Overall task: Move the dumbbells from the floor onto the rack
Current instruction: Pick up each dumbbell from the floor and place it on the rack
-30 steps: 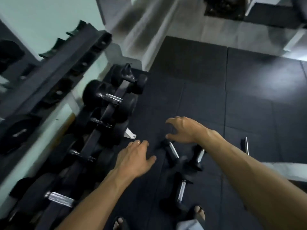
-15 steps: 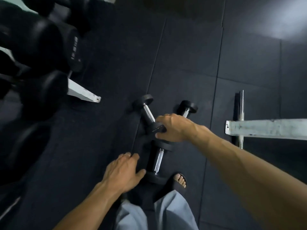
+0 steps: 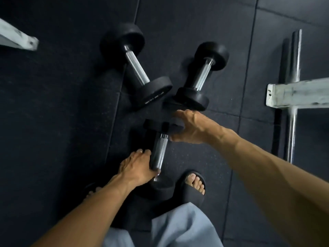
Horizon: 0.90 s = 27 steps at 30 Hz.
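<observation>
Half a second ago the left hand (image 3: 138,165) was hanging loose above the mat and the right hand (image 3: 191,128) was over the head of a dumbbell further out; now both have dropped onto the nearest dumbbell (image 3: 159,155), the one lying just in front of the person's feet. The left hand curls round its chrome handle near the lower end, fingers wrapped, thumb side toward the bar. The right hand cups the far rubber head of that same dumbbell, fingers bent over its edge. So the reach is done and a two-handed grip is on, which I read as the start of the lift; the weight looks to be on the floor yet, its near head beside the sandalled right foot (image 3: 194,186). Counting: three dumbbells on the black rubber floor (image 3: 53,122), the held one, a second dumbbell (image 3: 137,68) lying angled up to the left, and a third dumbbell (image 3: 202,77) to its right, their near heads close together just beyond the right hand. None is on the rack, and the rack itself is out of sight apart from, perhaps, a pale metal foot (image 3: 17,39) at the upper left. One chrome bar (image 3: 292,90) lies at the right under a pale beam (image 3: 299,92). Two hands, two feet, one pair of grey trousers (image 3: 178,227).
</observation>
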Each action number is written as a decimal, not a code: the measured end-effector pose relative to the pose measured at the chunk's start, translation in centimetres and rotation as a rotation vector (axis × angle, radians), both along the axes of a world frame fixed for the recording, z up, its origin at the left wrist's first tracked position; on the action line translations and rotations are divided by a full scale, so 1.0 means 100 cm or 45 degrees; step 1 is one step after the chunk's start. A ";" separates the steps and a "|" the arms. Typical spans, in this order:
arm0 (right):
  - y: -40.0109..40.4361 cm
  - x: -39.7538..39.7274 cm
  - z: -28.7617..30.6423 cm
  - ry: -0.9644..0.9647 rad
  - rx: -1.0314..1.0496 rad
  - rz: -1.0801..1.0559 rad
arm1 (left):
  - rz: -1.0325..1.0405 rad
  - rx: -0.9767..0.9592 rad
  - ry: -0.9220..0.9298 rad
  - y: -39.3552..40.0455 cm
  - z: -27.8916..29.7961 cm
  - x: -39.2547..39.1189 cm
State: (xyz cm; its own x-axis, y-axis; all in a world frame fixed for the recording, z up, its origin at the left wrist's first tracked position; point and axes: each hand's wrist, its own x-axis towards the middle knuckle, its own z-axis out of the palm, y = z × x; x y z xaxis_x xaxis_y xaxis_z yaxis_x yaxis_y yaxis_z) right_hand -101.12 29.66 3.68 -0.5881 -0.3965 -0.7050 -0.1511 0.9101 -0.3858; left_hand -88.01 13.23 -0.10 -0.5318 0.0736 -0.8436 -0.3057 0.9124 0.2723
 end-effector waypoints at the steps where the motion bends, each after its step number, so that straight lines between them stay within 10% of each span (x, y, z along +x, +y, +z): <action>1: -0.001 0.004 -0.013 -0.007 -0.017 -0.002 | 0.054 0.038 -0.033 0.002 -0.014 0.003; 17: -0.005 0.035 -0.076 0.246 -0.215 -0.228 | 0.552 0.379 -0.161 0.008 -0.092 0.030; 27: -0.027 0.013 -0.003 0.153 -0.322 -0.310 | 0.572 0.423 -0.135 -0.018 -0.017 0.020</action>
